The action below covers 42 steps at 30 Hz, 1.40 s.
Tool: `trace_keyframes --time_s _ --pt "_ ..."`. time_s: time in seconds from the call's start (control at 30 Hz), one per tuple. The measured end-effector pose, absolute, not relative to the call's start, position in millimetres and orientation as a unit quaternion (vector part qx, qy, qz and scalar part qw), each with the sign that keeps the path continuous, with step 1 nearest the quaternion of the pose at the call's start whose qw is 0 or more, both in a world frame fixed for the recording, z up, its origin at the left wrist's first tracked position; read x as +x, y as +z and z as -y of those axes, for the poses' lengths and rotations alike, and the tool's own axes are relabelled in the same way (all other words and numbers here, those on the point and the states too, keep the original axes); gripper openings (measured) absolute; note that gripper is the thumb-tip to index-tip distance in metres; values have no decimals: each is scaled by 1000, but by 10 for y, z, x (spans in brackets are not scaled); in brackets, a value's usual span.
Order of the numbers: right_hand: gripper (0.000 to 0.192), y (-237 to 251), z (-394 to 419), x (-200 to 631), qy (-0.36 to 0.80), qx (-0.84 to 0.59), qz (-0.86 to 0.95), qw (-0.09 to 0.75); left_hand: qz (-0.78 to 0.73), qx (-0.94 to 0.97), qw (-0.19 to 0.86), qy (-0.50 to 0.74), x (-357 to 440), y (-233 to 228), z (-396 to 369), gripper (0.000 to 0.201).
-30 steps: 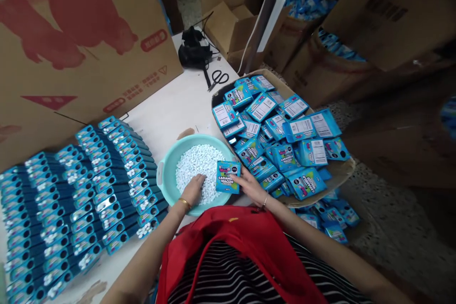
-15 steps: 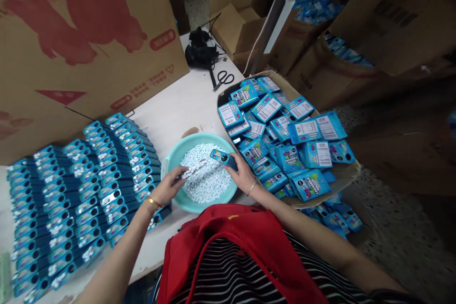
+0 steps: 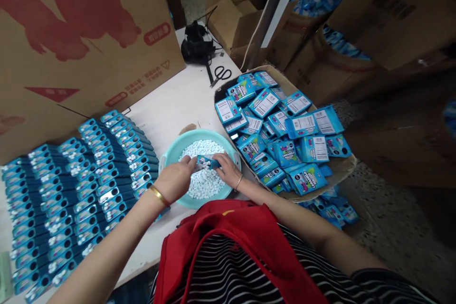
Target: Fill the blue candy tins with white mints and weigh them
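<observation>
Currently small blue box (image 3: 209, 162) is over basin (image 3: 174, 149); right hand (image 3: 228, 171) grips its 3 o'clock end, left hand (image 3: 176, 179) bunched at 9 o'clock, contents unclear. Probably light, crushable card: hold by edges.

Smooth plastic basin (image 3: 173, 153), matt cardboard carton (image 3: 107, 69), shiny metal bangle (image 3: 159, 195).

I see a red apron (image 3: 208, 218) with a small yellow mark (image 3: 228, 212), worn over a black top (image 3: 231, 259) with thin white stripes; a gold bangle (image 3: 159, 196) rings the left wrist (image 3: 152, 203), a slim pale bracelet (image 3: 239, 182) the right.
</observation>
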State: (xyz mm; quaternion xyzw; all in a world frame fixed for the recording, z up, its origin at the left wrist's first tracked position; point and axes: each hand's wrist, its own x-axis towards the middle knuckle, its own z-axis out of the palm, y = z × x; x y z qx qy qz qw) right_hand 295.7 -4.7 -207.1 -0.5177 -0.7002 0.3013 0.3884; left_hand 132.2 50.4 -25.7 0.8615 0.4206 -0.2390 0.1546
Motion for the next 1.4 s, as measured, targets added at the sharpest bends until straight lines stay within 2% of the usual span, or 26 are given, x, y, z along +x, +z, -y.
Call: trace_keyframes --time_s 0.13,0.23,0.37,0.53,0.7,0.93,1.1,1.27,1.4 --pt "37 -2114 59 2955 325 -525 668 415 -409 868 102 -262 1450 -129 -419 36" --pt "36 -2114 49 2989 339 -544 631 437 -426 869 96 -231 1226 -287 -536 33" --pt "34 -2082 21 3060 337 -563 600 457 -523 829 116 -158 846 -969 -817 31" --pt "29 -2030 -12 3092 323 -560 601 470 -527 818 198 -119 842 -1895 -811 42" --pt "31 -1968 -55 3102 336 -565 586 474 -468 830 290 -91 1025 -2191 -413 46" --pt "29 -1949 -166 3159 345 -586 571 461 -412 809 417 -49 1027 -2067 -162 39" --pt "30 -1990 -198 3202 352 -575 578 459 -421 759 497 13 816 -1553 -256 32" --pt "28 -2034 -164 3172 342 -556 605 456 -422 784 454 34 715 -943 -499 30" --pt "34 -2094 -102 3105 340 -529 633 452 -402 834 376 -31 847 -690 -680 27"
